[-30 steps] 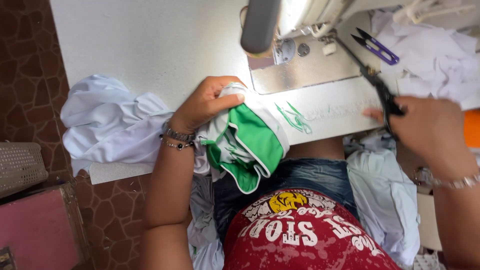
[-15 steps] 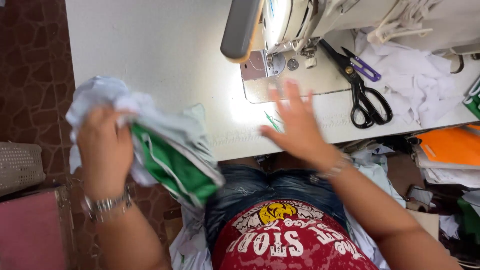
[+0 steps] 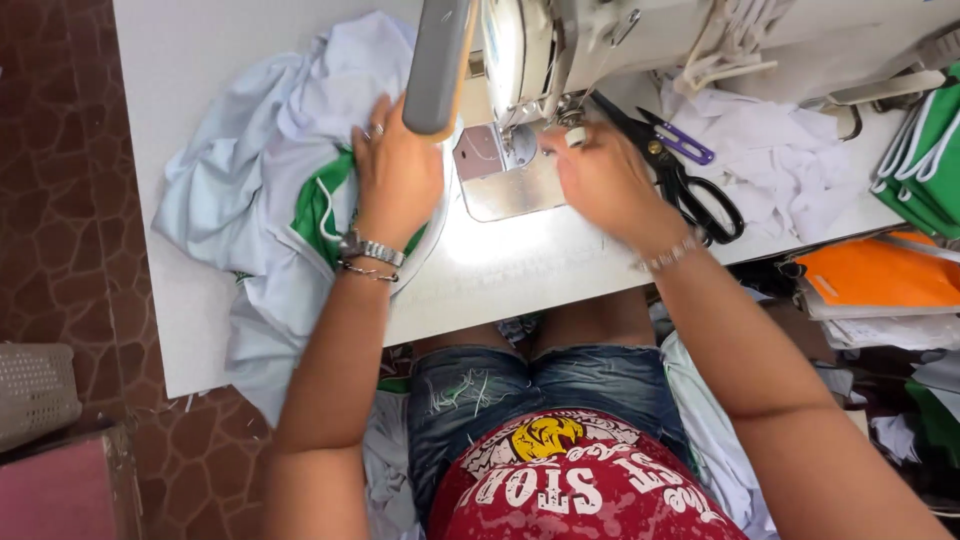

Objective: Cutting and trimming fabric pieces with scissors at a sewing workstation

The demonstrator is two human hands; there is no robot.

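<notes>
Left hand (image 3: 395, 175): flat, open on the crumpled white-and-green cloth garment (image 3: 270, 200), at nine o'clock of the needle.
Right hand (image 3: 600, 180): blurred; grip cannot be told, by the white metal sewing machine (image 3: 560, 50).
Advice: keeping the cloth flat seems wise.

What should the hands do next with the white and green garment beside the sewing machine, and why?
Probably slide the white and green garment rightward under the needle area. The left hand presses flat on it just left of the metal plate, which looks bare, while the right hand is at the presser foot holding no cloth. The scissors lie clear, to the right.
</notes>
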